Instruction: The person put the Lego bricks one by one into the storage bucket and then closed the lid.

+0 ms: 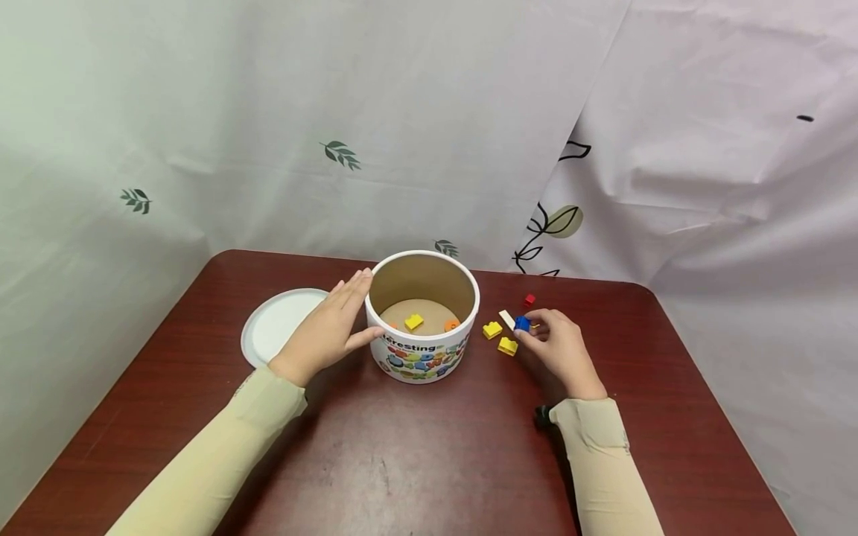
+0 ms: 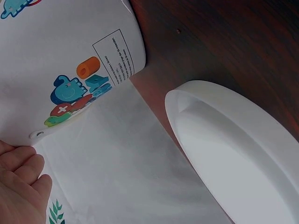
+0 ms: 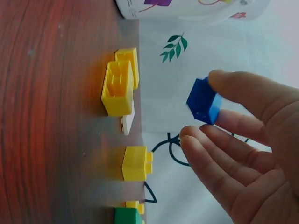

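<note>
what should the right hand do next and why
Probably carry the blue block over to the tub: the right hand pinches it clear of the table, the tub stands uncovered, and a yellow block lies inside.

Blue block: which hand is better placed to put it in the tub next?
Probably the right hand: it pinches the blue block to the right of the open-topped tub. The left hand, at the tub's left side, holds no block.
</note>
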The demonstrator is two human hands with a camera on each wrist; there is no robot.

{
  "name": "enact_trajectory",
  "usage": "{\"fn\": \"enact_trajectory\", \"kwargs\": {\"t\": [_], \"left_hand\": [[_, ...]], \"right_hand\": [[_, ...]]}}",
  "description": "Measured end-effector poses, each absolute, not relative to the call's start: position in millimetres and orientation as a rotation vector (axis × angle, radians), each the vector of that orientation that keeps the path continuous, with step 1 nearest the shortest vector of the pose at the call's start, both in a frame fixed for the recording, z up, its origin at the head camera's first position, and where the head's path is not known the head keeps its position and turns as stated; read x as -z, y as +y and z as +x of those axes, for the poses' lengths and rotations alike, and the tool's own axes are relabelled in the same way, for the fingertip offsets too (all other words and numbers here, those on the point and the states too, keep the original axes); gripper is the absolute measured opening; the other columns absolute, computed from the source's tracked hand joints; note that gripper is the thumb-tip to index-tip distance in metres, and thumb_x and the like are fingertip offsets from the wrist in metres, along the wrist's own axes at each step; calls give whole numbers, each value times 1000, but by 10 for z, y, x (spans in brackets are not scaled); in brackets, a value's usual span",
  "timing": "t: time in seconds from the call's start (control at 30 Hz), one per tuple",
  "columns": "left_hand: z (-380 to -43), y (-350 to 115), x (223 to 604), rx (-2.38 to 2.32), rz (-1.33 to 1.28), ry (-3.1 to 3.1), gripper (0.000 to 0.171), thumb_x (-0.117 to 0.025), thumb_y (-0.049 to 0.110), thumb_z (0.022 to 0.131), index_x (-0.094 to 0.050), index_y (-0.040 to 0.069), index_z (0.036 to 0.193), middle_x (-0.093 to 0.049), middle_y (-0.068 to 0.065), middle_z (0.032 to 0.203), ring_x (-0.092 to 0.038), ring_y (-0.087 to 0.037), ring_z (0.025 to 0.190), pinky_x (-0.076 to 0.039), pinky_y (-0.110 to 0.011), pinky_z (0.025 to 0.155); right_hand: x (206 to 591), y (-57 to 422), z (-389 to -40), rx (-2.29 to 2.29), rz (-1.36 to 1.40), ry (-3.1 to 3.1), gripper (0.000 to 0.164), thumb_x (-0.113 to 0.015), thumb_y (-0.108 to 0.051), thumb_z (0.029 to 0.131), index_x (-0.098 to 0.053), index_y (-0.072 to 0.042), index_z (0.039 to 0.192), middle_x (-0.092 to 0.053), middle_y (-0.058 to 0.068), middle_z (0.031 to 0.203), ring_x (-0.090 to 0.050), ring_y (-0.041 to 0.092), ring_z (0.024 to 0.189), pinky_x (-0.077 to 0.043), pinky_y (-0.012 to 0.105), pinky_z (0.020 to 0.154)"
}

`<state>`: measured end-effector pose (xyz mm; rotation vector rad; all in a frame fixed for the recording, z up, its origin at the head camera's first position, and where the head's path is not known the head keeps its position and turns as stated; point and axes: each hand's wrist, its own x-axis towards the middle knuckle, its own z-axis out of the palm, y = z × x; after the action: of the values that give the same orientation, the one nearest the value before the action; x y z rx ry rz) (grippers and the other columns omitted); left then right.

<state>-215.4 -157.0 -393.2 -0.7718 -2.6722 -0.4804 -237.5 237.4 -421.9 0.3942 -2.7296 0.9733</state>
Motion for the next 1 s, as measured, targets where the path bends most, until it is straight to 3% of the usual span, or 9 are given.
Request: {"fn": "enact_trajectory", "kwargs": {"t": [0.43, 0.7, 0.83, 1.0], "left_hand": [[-2175, -1572, 3956, 477, -786, -2646, 88, -56, 55, 87, -25, -2, 146, -26, -15, 152, -20, -23, 141, -20, -44, 114], [-2173, -1572, 3958, 478, -788, -2644, 88, -56, 55, 87, -25, -2, 146, -26, -15, 152, -20, -23, 141, -20, -44, 114], [-2173, -1577, 3958, 478, -787, -2640, 87, -56, 55, 87, -26, -2, 146, -26, -15, 151, -20, -23, 141, -20, -44, 114], [-2173, -1585, 3959, 476, -783, -2641, 88, -55, 56, 88, -24, -1, 147, -25, -15, 152, -20, -24, 141, -19, -43, 115]], "right_hand": [[4106, 2169, -2280, -1088, 455, -2518, 33, -77, -29, 78, -67, -7, 102, -63, 7, 91, -64, 13, 76, -58, 30, 69], [3982, 2030, -2231, -1061, 552, -2361, 31, -77, -28, 78, -68, -11, 102, -62, -1, 89, -63, 9, 75, -58, 32, 68], [3910, 1969, -2226, -1076, 584, -2300, 30, -77, -27, 78, -68, -12, 102, -62, -2, 90, -63, 9, 78, -57, 26, 69], [3793, 1866, -2212, -1107, 594, -2283, 31, -77, -27, 79, -68, -13, 105, -63, -3, 92, -63, 9, 80, -57, 31, 68]]}}
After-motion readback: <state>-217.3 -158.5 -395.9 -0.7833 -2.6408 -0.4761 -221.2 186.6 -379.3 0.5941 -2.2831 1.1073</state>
